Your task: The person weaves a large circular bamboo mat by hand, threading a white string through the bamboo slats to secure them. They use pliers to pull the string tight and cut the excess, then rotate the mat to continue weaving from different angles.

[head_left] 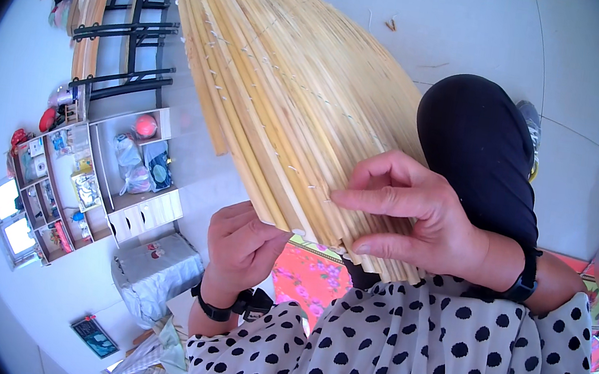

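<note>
A large fan-shaped mat of pale yellow straw-like stalks [312, 90] slants across my lap, spreading away to the far left. Rows of small thread stitches run along its stalks. At its near left edge my left hand [239, 246] is closed, thumb and fingers pinching the stalk ends. My right hand [424, 218] bends over the near right part. Its forefinger touches the surface beside a stitch row, and its thumb rests by the near edge. Whether a needle or thread lies between its fingertips is too small to tell.
My dark-trousered knee [475, 146] stands right of the mat. Scraps [391, 24] lie on the tiled floor [479, 29]. To the left are black metal frames [131, 32], a shelf unit [131, 214] with bags and a pink ball, and a grey-covered box [156, 266]. Red floral cloth [310, 275] shows below.
</note>
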### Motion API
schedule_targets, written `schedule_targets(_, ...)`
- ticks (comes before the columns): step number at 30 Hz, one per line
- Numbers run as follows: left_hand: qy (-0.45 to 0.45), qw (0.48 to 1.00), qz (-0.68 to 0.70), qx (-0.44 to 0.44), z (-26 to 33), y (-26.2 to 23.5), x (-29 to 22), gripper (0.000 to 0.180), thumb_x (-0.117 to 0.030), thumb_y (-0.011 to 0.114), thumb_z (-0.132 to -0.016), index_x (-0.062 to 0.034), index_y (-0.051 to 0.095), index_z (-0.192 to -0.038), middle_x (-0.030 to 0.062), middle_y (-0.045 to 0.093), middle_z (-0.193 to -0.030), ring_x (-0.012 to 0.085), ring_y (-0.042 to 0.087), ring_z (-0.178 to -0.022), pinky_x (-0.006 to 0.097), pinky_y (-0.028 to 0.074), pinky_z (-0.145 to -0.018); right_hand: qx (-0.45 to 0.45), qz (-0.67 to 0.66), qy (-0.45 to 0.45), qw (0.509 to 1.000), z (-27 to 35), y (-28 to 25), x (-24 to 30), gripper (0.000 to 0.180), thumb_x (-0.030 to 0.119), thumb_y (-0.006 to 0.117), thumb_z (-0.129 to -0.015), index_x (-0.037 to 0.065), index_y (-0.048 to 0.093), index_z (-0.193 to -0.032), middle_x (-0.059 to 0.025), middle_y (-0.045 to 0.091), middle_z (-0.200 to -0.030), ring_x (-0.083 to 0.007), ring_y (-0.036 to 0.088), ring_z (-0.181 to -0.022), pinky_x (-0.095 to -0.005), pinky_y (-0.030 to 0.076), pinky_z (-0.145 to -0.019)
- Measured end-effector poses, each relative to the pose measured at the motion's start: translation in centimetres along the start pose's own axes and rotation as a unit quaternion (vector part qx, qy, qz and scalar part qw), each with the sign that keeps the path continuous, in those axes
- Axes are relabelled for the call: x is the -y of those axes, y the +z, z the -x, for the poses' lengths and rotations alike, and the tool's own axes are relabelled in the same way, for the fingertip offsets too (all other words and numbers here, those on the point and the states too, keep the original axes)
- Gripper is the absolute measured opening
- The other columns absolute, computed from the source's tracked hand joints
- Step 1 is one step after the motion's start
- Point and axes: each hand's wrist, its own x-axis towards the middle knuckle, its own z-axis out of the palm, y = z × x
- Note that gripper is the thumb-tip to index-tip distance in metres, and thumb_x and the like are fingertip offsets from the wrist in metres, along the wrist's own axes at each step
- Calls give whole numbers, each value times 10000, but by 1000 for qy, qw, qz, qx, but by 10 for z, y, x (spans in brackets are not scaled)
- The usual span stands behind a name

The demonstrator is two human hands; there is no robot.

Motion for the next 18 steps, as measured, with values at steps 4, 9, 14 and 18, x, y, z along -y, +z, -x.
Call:
schedule_targets(4,-7,1000,-14,16,2,-6,-4,139,37,693,-711,-16,650,-832,108,667,-741,272,621,-603,315,478,-528,3,-37,10,999,1,3,1,471,115,800,-747,105,668,-1199,-52,538,-1096,-165,543,-991,-276,462,-852)
schedule_targets(9,-3,999,-29,30,-1,-4,-2,132,-7,701,-731,-16,664,-857,111,689,-789,297,653,-662,328,512,-572,6,-55,30,998,5,2,-2,478,116,806,-741,118,670,-1200,-46,530,-1100,-162,537,-998,-274,459,-859)
schedule_targets(14,-24,999,23,36,-1,3,3,176,-52,707,-764,-24,700,-937,117,709,-875,306,680,-734,331,543,-653,6,-71,42,997,7,2,-1,483,95,808,-735,131,673,-1197,-36,522,-1106,-146,536,-990,-264,464,-849)
schedule_targets(18,-41,997,54,34,-4,5,4,178,-78,720,-786,-44,713,-961,107,716,-914,292,695,-791,332,555,-713,11,-79,45,996,7,2,-1,486,74,807,-734,133,673,-1198,-29,508,-1113,-131,533,-980,-253,467,-835)
